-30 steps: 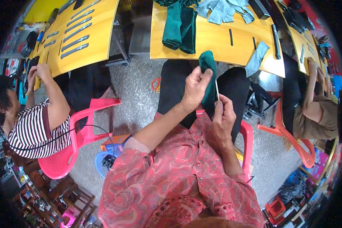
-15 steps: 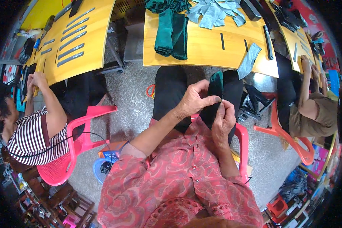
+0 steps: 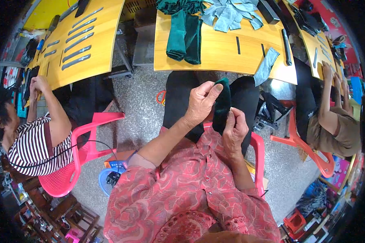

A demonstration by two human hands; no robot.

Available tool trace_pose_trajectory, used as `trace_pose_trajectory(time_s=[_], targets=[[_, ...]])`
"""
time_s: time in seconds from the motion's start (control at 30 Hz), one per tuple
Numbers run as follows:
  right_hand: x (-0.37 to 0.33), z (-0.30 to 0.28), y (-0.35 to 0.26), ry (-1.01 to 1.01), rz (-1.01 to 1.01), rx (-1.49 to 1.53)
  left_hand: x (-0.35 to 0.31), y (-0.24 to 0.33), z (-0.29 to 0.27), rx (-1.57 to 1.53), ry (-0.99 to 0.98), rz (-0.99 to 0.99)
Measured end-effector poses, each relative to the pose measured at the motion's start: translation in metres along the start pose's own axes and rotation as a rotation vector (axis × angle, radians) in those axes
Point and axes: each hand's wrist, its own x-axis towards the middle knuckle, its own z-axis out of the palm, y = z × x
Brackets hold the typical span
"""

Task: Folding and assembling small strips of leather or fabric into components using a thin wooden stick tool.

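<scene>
A narrow dark green velvet piece (image 3: 223, 99) is held upright over my lap, beyond my shirt front. My left hand (image 3: 200, 104) is closed on its upper left edge, the thumb pressed against the cloth near the top. Lower down, my right hand (image 3: 236, 128) pinches the right edge between thumb and fingers. The lower end of the cloth blends into the dark trousers, so I cannot tell where it stops. On the yellow table (image 3: 215, 62) ahead lie folded stacks of the same green velvet (image 3: 177, 38).
Pale grey-blue cloth pieces (image 3: 228, 18) are heaped at the back; one strip (image 3: 267, 67) overhangs the table's front edge. A slim dark case (image 3: 286, 46) lies at the right. People sit at tables on both sides. Orange-handled scissors (image 3: 161, 97) are on the floor.
My left hand has shifted left and gripped nearer the top of the velvet. My hands are farther apart, and more of the cloth's length shows between them.
</scene>
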Motion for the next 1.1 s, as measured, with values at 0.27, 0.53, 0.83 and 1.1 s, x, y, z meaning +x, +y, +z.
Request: trace_pose_trajectory(time_s=[0.27,0.53,0.83,1.1], targets=[[-0.001,-0.001,0.005,-0.021,0.035,-0.014,-0.001,0.000,0.007,0.122,0.108,0.188],[0.003,-0.004,0.010,0.046,0.089,0.013,-0.005,0.002,0.010,0.443,0.120,0.630],[0.001,-0.003,0.004,0.031,0.153,0.166,-0.004,-0.003,0.009,0.456,0.079,0.633],[0.005,-0.005,0.001,-0.103,0.103,0.225,-0.005,0.007,0.007,-0.287,-0.019,-0.076]])
